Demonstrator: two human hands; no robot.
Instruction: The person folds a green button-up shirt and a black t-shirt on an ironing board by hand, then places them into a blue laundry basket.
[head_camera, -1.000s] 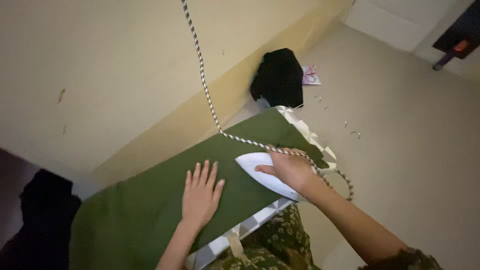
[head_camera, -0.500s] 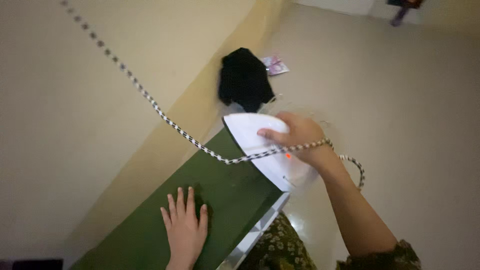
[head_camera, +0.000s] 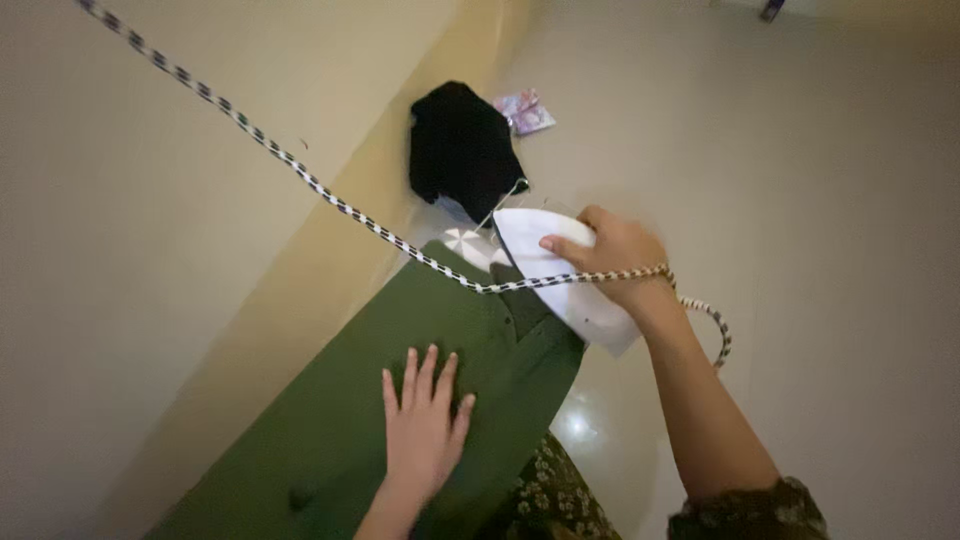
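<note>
A: We see a beige floor (head_camera: 800, 200); on the surface, green cloth (head_camera: 400, 400) under our left hand (head_camera: 425, 425), fingers spread flat.

B: Our right hand (head_camera: 610, 260) has fingers wrapped around the white iron (head_camera: 560, 285) at the cloth's far end. We'd best keep its checked cord (head_camera: 330, 200) clear.

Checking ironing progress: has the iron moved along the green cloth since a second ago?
Yes. The iron has slid toward the cloth's far end, nearer the black bundle.
</note>
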